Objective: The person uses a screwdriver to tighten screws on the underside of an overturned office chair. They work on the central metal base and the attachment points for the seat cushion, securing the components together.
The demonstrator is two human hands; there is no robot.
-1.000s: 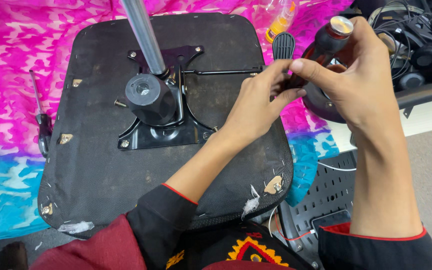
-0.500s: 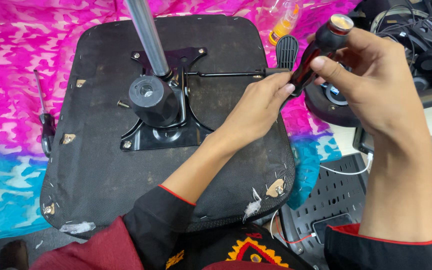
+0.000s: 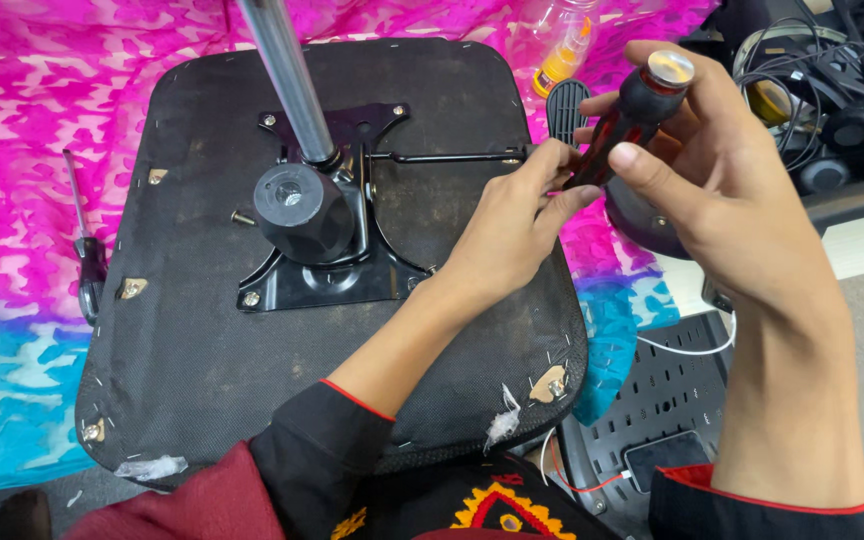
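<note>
Head view: the right hand [image 3: 722, 190] was clamped around a screwdriver [image 3: 632, 115] with a red and black handle, its metal cap up (the tip was hidden behind the fingers). Just below and left of it, the left hand [image 3: 507, 225] had its fingertips pinched together at the screwdriver's lower end, resting over the edge of an upturned black chair seat [image 3: 202, 340]. Further left of that hand sat the seat's metal plate [image 3: 352, 270] and shiny post [image 3: 287, 80]. A second screwdriver [image 3: 84, 250] lay well beyond on the pink cloth [image 3: 42, 120].
</note>
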